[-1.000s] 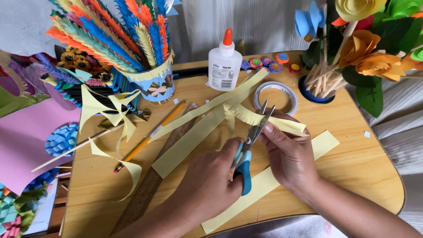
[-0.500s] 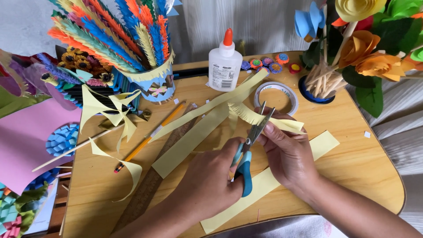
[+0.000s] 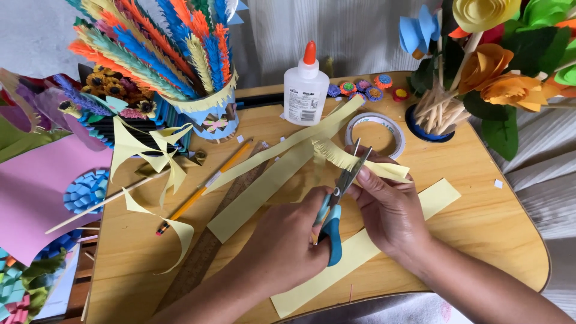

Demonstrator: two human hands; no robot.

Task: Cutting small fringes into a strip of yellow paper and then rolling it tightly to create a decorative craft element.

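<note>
The left hand (image 3: 288, 249) has its grip closed through the blue handles of the scissors (image 3: 336, 201); the fingers inside the loops are hidden by the back of the hand, and the lower handle shows only as a blue tip below the knuckles. The blades stand slightly parted, pointing up and away, with their tips at the fringed edge of the yellow strip (image 3: 354, 161). The right hand (image 3: 390, 210) pinches that strip just right of the blades, thumb on top; the fingers underneath cannot be seen, nor how far the cuts run where the hand covers the paper. The strip is held above the worktop (image 3: 498, 240), its free end sticking out past the right thumb. A second strip (image 3: 360, 252) lies flat under both wrists, its middle covered by them. Beyond the blades sit a tape roll (image 3: 377, 133), partly behind the fringe, and a glue bottle (image 3: 306, 90); a ruler (image 3: 204, 252) and pencil (image 3: 201, 195) lie to the left. Against the earlier frames, the blades have closed a little and moved slightly right along the fringe; the hands have otherwise kept their places.
</note>
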